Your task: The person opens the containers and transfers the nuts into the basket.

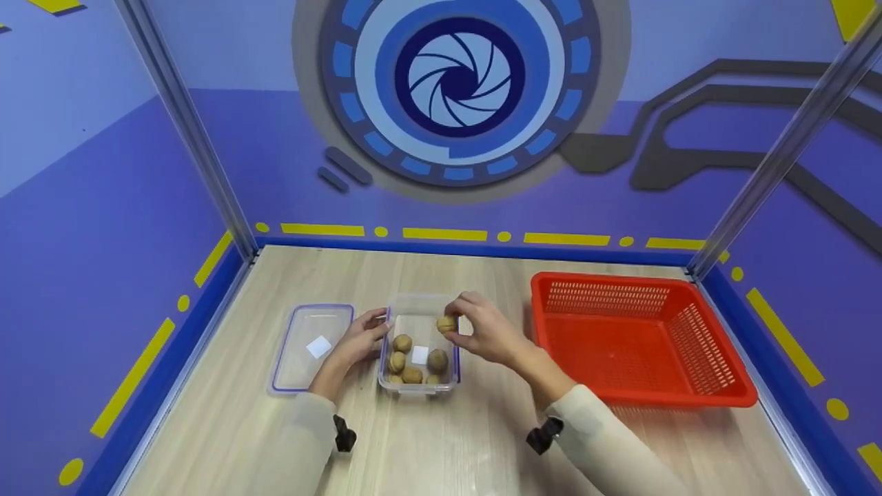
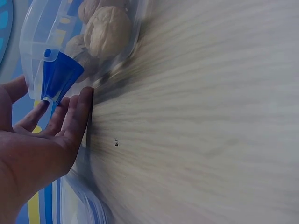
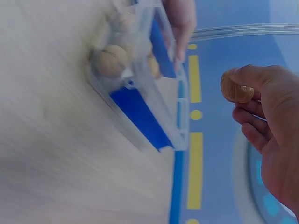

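A walnut (image 1: pixel 446 324) is pinched between thumb and fingertips of my right hand (image 1: pixel 486 329), above the right side of a clear plastic box (image 1: pixel 422 388). Several other walnuts (image 1: pixel 412 375) lie in the box, mostly toward its near end and left side. My left hand (image 1: pixel 357 342) is at the left wall, its extended fingers touching the box around a blue side clip (image 2: pixel 60 74). In the right wrist view, the held walnut (image 3: pixel 233 87) stands apart from the box, with another blue clip (image 3: pixel 140 116) hanging down its side.
Left of the box lies a clear lid (image 1: pixel 310 375) with a purple-blue edge and a white label. A red plastic basket (image 1: pixel 641 396) stands to the right on the wooden table (image 1: pixel 427 455). Printed panels and metal posts (image 1: pixel 765 165) enclose the table.
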The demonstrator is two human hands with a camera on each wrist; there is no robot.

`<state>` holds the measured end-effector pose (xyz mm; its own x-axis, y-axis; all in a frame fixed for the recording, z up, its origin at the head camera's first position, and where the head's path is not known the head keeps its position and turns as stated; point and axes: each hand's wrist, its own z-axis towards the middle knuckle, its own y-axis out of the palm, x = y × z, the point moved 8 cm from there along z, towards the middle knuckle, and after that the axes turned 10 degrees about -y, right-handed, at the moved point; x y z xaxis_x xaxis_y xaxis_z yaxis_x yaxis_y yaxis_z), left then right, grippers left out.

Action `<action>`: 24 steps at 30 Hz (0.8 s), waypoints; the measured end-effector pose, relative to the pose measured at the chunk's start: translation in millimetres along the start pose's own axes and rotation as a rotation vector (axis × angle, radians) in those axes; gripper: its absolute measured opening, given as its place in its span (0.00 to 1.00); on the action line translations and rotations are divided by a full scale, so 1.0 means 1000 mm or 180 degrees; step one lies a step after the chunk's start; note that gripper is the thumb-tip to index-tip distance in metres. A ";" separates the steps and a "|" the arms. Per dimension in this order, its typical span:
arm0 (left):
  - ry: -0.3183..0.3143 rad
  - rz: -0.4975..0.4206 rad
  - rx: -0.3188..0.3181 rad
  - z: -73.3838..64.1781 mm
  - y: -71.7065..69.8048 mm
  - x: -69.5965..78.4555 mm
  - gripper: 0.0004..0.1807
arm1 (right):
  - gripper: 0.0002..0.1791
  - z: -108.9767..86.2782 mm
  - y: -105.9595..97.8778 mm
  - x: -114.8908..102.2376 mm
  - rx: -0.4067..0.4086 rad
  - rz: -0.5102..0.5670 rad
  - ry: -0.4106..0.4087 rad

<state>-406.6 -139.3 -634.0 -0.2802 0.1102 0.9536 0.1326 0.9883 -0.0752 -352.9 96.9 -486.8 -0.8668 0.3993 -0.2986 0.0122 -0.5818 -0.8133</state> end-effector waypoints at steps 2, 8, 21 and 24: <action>-0.0003 0.0002 -0.0011 0.000 0.000 0.000 0.26 | 0.15 -0.005 -0.012 0.000 0.0098 -0.0012 -0.0023; -0.0019 0.0021 0.0041 0.002 -0.002 -0.003 0.25 | 0.15 -0.028 -0.044 0.008 0.0333 -0.0105 0.0189; -0.0116 -0.0161 0.0010 0.001 0.000 -0.006 0.26 | 0.19 -0.081 -0.091 0.042 0.0869 -0.0037 0.0831; -0.0118 -0.0097 0.0038 0.001 0.002 -0.004 0.27 | 0.20 -0.093 -0.103 0.053 0.1036 -0.0047 0.0935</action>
<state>-406.1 -137.9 -637.7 -0.3190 0.0837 0.9440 0.1121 0.9924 -0.0501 -353.3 244.1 -465.3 -0.6866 0.5665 -0.4556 -0.1977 -0.7486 -0.6328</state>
